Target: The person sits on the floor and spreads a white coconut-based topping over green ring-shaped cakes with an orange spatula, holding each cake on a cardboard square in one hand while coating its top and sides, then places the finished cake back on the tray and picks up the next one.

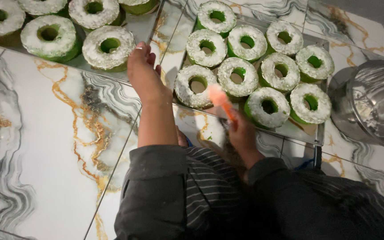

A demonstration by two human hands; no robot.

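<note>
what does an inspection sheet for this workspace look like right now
surface: marbled white floor tiles with grey and gold veins; two flat metal trays lie on them.
job's things: right tray holds ten green ring cakes coated in white flakes; left tray holds more of the same, cut off by the frame.
clutter: a shiny metal bowl right of the right tray; a few crumbs on the tiles near the hands.
grips: left hand open, resting between the trays; right hand closed on an orange utensil, blurred, over the tray's near edge.
cables: nothing seen.
surroundings: the person's dark sleeves and striped cloth at the bottom; no one else in view.
</note>
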